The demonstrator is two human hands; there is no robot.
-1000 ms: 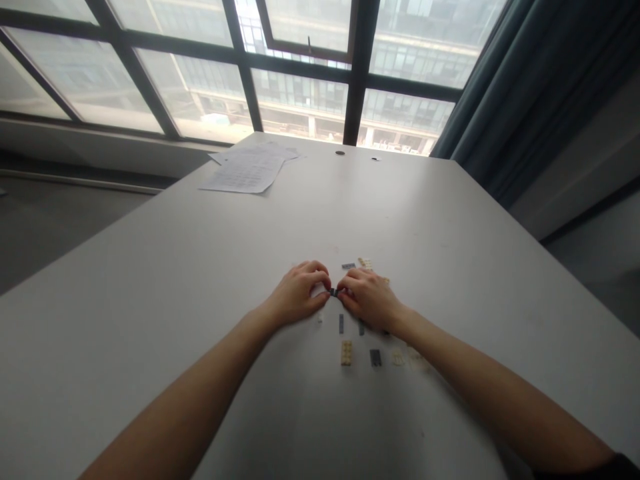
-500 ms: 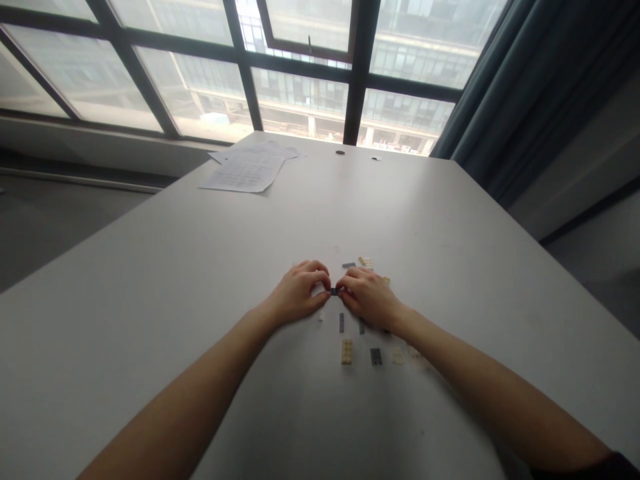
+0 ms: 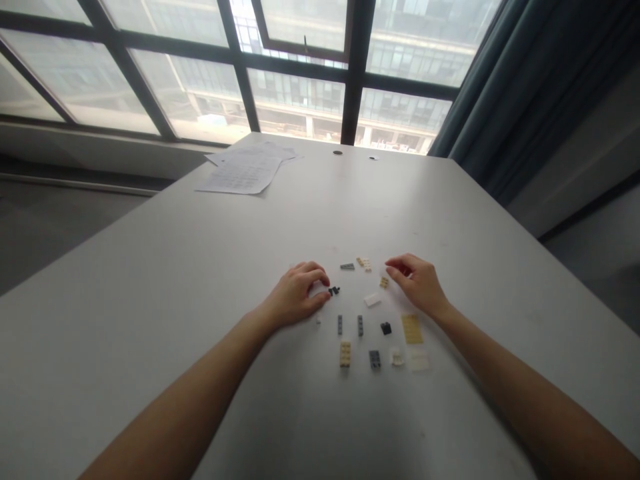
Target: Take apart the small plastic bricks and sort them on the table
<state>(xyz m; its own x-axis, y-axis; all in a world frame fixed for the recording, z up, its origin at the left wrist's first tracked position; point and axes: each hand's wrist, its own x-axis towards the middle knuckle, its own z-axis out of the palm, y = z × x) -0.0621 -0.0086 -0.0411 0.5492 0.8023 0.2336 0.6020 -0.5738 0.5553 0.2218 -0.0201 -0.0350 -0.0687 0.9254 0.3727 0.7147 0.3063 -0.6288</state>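
Note:
My left hand (image 3: 299, 293) rests on the white table (image 3: 150, 300) with its fingers curled. Its thumb and fingertips pinch a small dark brick piece (image 3: 333, 291). My right hand (image 3: 419, 281) hovers to the right of that piece, fingers loosely bent and apart, with nothing in them. It is nearest a small tan piece (image 3: 383, 282) and a white piece (image 3: 373, 300). A tan plate (image 3: 412, 328) lies just below its wrist.
Several small bricks lie between and below the hands: a grey one (image 3: 347, 267), a tan one (image 3: 365, 263), two narrow grey bars (image 3: 340, 325), a tan brick (image 3: 345, 353), a grey brick (image 3: 375, 359). Paper sheets (image 3: 245, 172) lie at the far left edge by the window.
My right hand has let go of the dark piece and moved off to the right, uncovering several bricks. My left hand stays put with the piece at its fingertips.

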